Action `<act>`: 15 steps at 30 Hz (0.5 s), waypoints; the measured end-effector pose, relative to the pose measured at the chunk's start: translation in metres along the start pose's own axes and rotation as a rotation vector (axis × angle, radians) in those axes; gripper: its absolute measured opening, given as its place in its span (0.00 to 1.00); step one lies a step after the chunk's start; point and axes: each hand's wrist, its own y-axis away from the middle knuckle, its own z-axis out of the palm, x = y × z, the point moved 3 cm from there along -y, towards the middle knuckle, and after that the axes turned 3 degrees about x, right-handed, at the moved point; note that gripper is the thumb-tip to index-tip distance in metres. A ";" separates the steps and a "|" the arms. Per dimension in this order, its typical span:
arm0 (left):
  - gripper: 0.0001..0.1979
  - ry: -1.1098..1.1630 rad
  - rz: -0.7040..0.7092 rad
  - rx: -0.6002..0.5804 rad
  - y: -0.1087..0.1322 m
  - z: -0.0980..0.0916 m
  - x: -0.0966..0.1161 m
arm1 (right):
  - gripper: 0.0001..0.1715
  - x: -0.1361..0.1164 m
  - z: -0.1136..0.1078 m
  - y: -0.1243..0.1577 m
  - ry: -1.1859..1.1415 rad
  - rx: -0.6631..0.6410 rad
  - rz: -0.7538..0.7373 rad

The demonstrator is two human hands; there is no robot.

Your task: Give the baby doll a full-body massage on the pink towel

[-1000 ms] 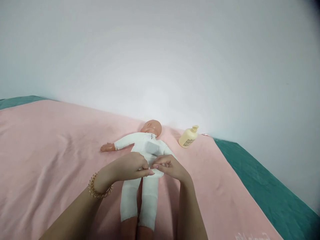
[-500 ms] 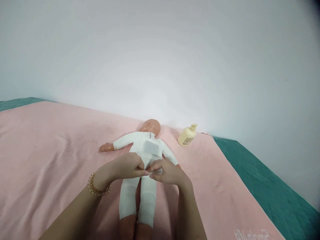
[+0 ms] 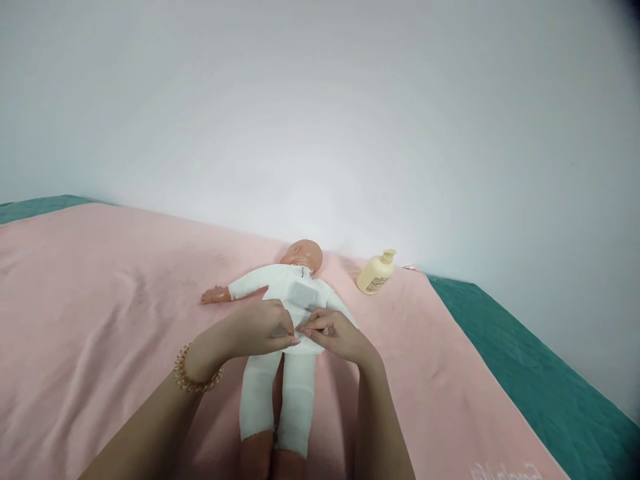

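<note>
A baby doll (image 3: 299,390) with a white cloth body and brown plastic head, hands and legs lies stretched out, its head at the far end. A grey rectangular panel (image 3: 303,295) shows on its upper torso. Over the lower torso, my left hand (image 3: 263,327) has its fingers curled and its thumb pointing right. My right hand (image 3: 335,333) faces it with thumb and fingertips pinched together. The fingertips of both hands nearly meet at the cloth. Whatever they pinch is too small to make out. A beaded bracelet (image 3: 193,373) circles my left wrist.
A pale yellow pump bottle (image 3: 375,273) stands right of the doll's head. Under everything is a pink blanket (image 3: 125,320), creased at the left, over a green quilted cover (image 3: 525,353). A white wall (image 3: 320,120) rises directly behind the doll's head.
My right hand has shifted slightly up, and its fingers have drawn together into a tighter pinch. My left hand stays in nearly the same place. The doll and bottle look unmoved.
</note>
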 end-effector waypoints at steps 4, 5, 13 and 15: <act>0.11 0.057 -0.091 -0.116 -0.001 0.005 -0.005 | 0.14 0.002 0.005 -0.001 0.073 -0.003 0.063; 0.11 0.057 -0.115 -0.121 -0.001 0.006 -0.006 | 0.14 0.002 0.006 -0.001 0.076 -0.007 0.077; 0.10 0.055 -0.079 -0.100 -0.002 0.007 -0.009 | 0.12 -0.002 0.005 -0.002 0.056 -0.012 0.056; 0.11 0.045 -0.037 -0.090 -0.002 0.004 -0.006 | 0.12 -0.002 0.003 -0.002 0.021 0.010 0.022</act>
